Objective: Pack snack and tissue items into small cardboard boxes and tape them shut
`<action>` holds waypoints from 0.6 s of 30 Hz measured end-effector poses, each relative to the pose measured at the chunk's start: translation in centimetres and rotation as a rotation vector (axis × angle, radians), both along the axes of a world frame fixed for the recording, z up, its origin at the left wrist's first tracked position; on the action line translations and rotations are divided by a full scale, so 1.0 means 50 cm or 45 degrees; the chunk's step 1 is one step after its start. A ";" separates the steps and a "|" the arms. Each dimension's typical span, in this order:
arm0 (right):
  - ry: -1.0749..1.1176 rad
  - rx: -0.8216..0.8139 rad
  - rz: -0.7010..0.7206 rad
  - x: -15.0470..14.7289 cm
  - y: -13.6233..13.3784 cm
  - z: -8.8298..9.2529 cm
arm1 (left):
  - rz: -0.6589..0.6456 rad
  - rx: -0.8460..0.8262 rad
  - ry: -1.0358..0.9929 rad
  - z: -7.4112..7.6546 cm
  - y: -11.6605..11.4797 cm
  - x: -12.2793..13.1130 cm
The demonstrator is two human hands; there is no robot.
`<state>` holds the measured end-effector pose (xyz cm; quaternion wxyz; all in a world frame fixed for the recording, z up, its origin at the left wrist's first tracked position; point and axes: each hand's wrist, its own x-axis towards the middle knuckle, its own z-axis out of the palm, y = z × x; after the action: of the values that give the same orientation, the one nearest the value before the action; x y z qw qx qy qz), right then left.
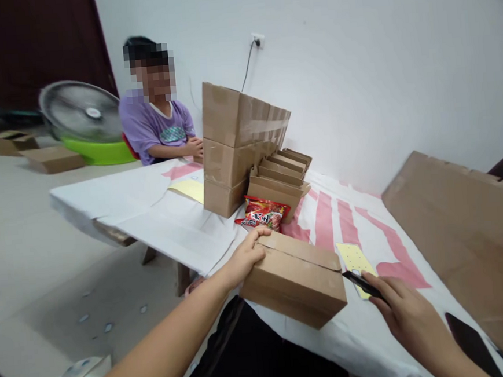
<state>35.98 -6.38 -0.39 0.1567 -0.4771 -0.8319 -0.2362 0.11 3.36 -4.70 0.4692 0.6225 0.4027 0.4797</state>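
A closed cardboard box (291,284) sits at the near edge of the table, with a slit or seam running along its top. My left hand (249,257) grips the box by its left end, fingers over the top corner. In my right hand (407,311) is a black utility knife (368,285), closed in the fingers. Its tip points at the right end of the box's seam; whether it touches the cardboard I cannot tell. Just behind the box lies a red instant noodle packet (264,212), leaning against open cardboard boxes (278,189).
Stacked cardboard boxes (224,150) stand on the white-covered table (149,211). A yellow card (355,256) and a dark flat object (472,339) lie to the right, beside a large cardboard sheet (469,241). A person (154,123) sits across, near a fan (84,109).
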 end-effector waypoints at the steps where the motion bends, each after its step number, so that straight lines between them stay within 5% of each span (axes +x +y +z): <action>1: 0.071 -0.047 -0.032 0.007 -0.003 -0.024 | 0.037 0.028 0.025 -0.003 -0.001 0.001; 7: 0.181 -0.406 -0.111 0.011 -0.012 -0.179 | 0.077 0.108 0.076 -0.018 0.003 -0.005; 10: 0.125 -0.382 -0.069 0.018 0.007 -0.200 | -0.054 0.079 -0.035 -0.027 0.002 -0.009; 13: 0.126 -0.191 -0.015 0.017 0.044 -0.146 | -0.115 0.061 -0.185 -0.032 -0.004 -0.006; 18: 0.475 0.066 0.065 -0.086 0.096 0.015 | -0.012 0.121 -0.222 -0.030 -0.014 0.004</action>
<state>31.69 -1.59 0.35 0.3264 -0.4872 -0.7938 -0.1610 0.32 2.64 -6.18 0.4746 0.6019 0.3341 0.5485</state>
